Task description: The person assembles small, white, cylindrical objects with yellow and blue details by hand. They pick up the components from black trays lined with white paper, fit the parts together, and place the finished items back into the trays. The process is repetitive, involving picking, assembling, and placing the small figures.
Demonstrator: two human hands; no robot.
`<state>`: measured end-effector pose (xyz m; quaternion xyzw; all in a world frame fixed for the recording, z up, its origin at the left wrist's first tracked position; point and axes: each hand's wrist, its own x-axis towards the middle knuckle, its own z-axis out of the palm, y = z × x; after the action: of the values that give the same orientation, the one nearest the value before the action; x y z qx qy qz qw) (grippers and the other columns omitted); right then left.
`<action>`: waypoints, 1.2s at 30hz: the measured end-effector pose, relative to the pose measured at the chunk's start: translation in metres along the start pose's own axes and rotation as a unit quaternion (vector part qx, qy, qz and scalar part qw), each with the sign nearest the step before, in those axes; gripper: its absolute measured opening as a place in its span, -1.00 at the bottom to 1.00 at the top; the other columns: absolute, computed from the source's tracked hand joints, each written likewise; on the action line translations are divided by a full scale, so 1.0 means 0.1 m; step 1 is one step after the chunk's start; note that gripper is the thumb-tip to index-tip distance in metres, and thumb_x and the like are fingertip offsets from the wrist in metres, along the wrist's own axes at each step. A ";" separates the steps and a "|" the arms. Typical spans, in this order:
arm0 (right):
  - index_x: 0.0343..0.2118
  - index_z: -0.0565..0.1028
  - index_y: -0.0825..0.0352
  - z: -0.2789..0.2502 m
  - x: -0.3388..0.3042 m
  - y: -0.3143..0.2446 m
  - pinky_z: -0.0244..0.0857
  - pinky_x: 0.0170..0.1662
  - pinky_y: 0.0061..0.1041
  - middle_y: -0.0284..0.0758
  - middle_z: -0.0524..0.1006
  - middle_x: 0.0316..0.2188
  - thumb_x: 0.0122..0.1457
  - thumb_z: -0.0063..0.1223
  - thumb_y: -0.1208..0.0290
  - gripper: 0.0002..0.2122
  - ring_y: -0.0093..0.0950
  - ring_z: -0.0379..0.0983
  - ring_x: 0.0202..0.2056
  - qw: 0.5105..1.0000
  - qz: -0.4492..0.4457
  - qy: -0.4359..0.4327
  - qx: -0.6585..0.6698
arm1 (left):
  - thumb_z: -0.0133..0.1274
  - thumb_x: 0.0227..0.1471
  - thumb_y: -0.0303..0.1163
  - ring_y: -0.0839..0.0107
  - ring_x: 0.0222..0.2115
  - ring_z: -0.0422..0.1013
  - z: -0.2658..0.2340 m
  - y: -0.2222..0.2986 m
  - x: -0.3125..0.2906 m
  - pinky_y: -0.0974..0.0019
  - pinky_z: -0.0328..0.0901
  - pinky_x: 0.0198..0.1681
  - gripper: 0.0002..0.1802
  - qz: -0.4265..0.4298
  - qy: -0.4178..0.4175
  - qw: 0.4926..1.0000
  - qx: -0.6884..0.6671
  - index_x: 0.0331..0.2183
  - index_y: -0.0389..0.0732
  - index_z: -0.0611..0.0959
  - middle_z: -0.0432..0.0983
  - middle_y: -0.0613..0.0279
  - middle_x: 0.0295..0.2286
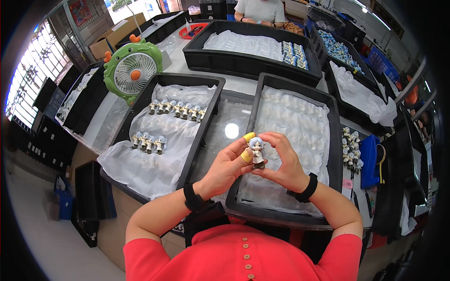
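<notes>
Between my two hands a small figurine (257, 153) with pale blue-grey hair, a white outfit and dark shoes stands upright, facing me. My left hand (226, 165), with yellow finger cots on thumb and forefinger, pinches its side. The fingers of my right hand (285, 162) curve round the other side, forefinger near the head and thumb at the feet. Both hands are over the right black tray (335, 154), lined with translucent white sheeting over rows of pale shapes. To the left, another black tray (187, 169) holds similar figurines (177, 110) in short rows on white sheeting.
A green cartoon-shaped fan (132, 70) stands behind the left tray. Loose figurines (350, 149) and a blue bin (370, 161) are at the right. Across the table, a long black tray (248, 68) holds blue-and-white pieces, and a person (260, 11) sits behind it.
</notes>
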<state>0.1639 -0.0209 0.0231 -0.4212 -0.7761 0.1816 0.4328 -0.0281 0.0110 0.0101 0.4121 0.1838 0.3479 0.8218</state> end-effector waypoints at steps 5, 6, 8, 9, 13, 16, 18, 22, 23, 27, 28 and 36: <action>0.01 0.33 0.29 -0.01 0.00 -0.02 0.19 0.07 -0.33 -0.17 0.35 -0.03 -0.24 0.39 0.43 -0.34 -0.20 0.28 0.02 1.000 0.022 -0.007 0.014 | -0.08 0.19 -0.25 0.30 -0.07 0.40 0.00 0.00 0.00 0.28 0.34 -0.04 -0.40 -0.008 -0.003 1.000 -0.016 0.19 -0.20 0.15 0.35 0.21 -0.05; 0.01 0.33 0.29 -0.01 0.00 -0.02 0.19 0.07 -0.33 -0.17 0.35 -0.03 -0.24 0.39 0.43 -0.34 -0.21 0.28 0.03 0.999 0.028 -0.010 0.019 | -0.05 0.18 -0.23 0.32 -0.07 0.40 0.00 0.00 0.00 0.30 0.33 -0.04 -0.37 -0.009 -0.006 1.000 -0.018 0.19 -0.21 0.14 0.35 0.22 -0.04; 0.01 0.33 0.29 -0.01 0.00 -0.02 0.19 0.07 -0.33 -0.17 0.35 -0.03 -0.24 0.39 0.43 -0.34 -0.21 0.28 0.03 0.999 0.040 -0.016 0.027 | -0.07 0.19 -0.23 0.31 -0.06 0.40 -0.01 0.00 0.00 0.30 0.33 -0.03 -0.38 -0.012 -0.007 1.000 -0.027 0.19 -0.21 0.14 0.35 0.21 -0.04; 0.01 0.33 0.29 -0.01 -0.01 -0.01 0.19 0.07 -0.33 -0.17 0.35 -0.03 -0.24 0.39 0.43 -0.34 -0.22 0.28 0.03 0.998 0.045 -0.019 0.036 | -0.08 0.19 -0.23 0.30 -0.06 0.40 -0.02 0.00 0.00 0.29 0.33 -0.03 -0.38 -0.014 -0.008 0.999 -0.032 0.19 -0.21 0.14 0.35 0.20 -0.03; 0.01 0.33 0.28 -0.01 -0.01 0.00 0.20 0.06 -0.34 -0.19 0.35 -0.02 -0.24 0.39 0.43 -0.34 -0.23 0.28 0.03 0.997 0.054 -0.027 0.052 | -0.12 0.21 -0.25 0.30 -0.07 0.40 -0.03 -0.01 0.00 0.28 0.34 -0.03 -0.42 -0.016 -0.004 0.999 -0.052 0.18 -0.22 0.15 0.34 0.18 -0.02; 0.03 0.31 0.26 0.00 -0.02 0.02 0.22 0.00 -0.40 -0.25 0.34 -0.01 -0.24 0.38 0.45 -0.33 -0.34 0.30 0.00 0.999 0.036 -0.027 0.029 | -0.13 0.22 -0.25 0.30 -0.08 0.41 -0.03 -0.02 0.00 0.28 0.35 -0.04 -0.43 -0.021 -0.004 0.998 -0.063 0.18 -0.22 0.15 0.34 0.17 -0.02; 0.04 0.30 0.25 0.01 -0.02 0.03 0.23 -0.03 -0.43 -0.28 0.34 0.00 -0.24 0.38 0.45 -0.32 -0.40 0.31 -0.01 0.999 0.027 -0.024 0.021 | -0.14 0.22 -0.26 0.30 -0.09 0.42 -0.04 -0.03 0.00 0.27 0.36 -0.05 -0.43 -0.026 0.000 0.997 -0.066 0.19 -0.22 0.14 0.36 0.15 -0.03; 0.03 0.29 0.26 0.00 -0.03 0.00 0.22 -0.03 -0.43 -0.29 0.35 -0.02 -0.24 0.38 0.44 -0.32 -0.40 0.32 -0.02 0.999 0.033 -0.020 0.030 | -0.18 0.23 -0.20 0.21 -0.10 0.43 -0.02 -0.03 -0.01 0.22 0.37 -0.08 -0.52 -0.023 0.005 0.999 -0.040 0.12 -0.17 0.25 0.43 0.12 -0.12; 0.03 0.29 0.26 0.01 -0.03 0.00 0.22 -0.03 -0.44 -0.29 0.36 -0.02 -0.24 0.38 0.43 -0.32 -0.40 0.32 -0.02 0.999 0.036 -0.021 0.031 | -0.18 0.23 -0.20 0.21 -0.11 0.43 -0.03 -0.03 -0.01 0.22 0.37 -0.08 -0.55 -0.024 0.004 0.999 -0.039 0.10 -0.17 0.26 0.43 0.10 -0.13; 0.03 0.30 0.26 0.01 -0.03 -0.01 0.22 -0.02 -0.44 -0.31 0.39 -0.04 -0.23 0.38 0.42 -0.32 -0.42 0.34 -0.04 0.997 0.053 -0.028 0.048 | -0.17 0.23 -0.21 0.19 -0.11 0.44 0.00 -0.02 -0.01 0.19 0.37 -0.08 -0.62 -0.023 0.014 0.999 -0.041 0.02 -0.16 0.30 0.43 0.05 -0.14; 0.03 0.30 0.26 0.01 -0.03 -0.02 0.22 -0.02 -0.44 -0.32 0.39 -0.05 -0.23 0.38 0.42 -0.33 -0.42 0.35 -0.04 0.997 0.053 -0.028 0.048 | -0.17 0.23 -0.21 0.18 -0.11 0.44 -0.01 -0.02 -0.01 0.18 0.38 -0.08 -0.62 -0.024 0.012 0.999 -0.044 0.02 -0.16 0.30 0.43 0.05 -0.14; 0.04 0.28 0.27 0.00 -0.03 0.00 0.22 -0.01 -0.41 -0.31 0.39 -0.02 -0.21 0.38 0.39 -0.32 -0.41 0.34 -0.02 0.996 0.062 -0.030 0.051 | -0.17 0.23 -0.22 0.18 -0.11 0.43 -0.05 -0.03 0.00 0.17 0.38 -0.08 -0.62 -0.030 0.015 0.999 -0.038 0.02 -0.17 0.30 0.43 0.02 -0.13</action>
<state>0.1646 -0.0237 0.0212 -0.4402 -0.7507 0.2604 0.4182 -0.0297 0.0127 0.0046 0.3699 0.1952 0.3361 0.8439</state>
